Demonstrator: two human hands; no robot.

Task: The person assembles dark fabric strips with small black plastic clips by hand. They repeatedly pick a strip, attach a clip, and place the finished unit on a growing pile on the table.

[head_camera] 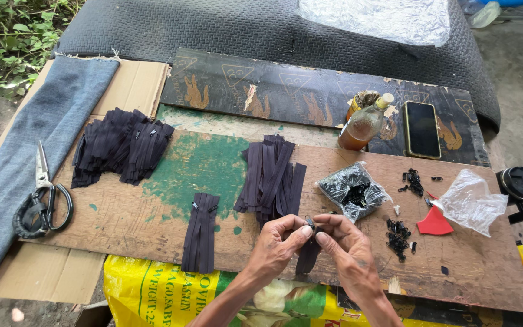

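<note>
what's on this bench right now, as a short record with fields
left hand: pinches a small dark slider with a dark zipper strip
right hand: pinches the same slider and strip from the other side
zipper piles: large pile far left, middle pile, small pile near front
slider bag: clear, open, right of middle pile
scissors: on grey cloth, left edge
bottle: amber liquid, beside phone

Makeshift outdoor sewing workshop, set up in the open. Worn plywood board [152, 218] with green paint patches as workbench, laid over flattened cardboard [134, 85] and a yellow printed sack [152, 284]. Bundles of dark zipper tapes [119, 145], heavy scissors [40, 203], folded denim [37, 139], a clear bag of black zipper sliders [352, 191]. Bare dirt and green weeds [7, 36] beyond the bench edge.
</note>
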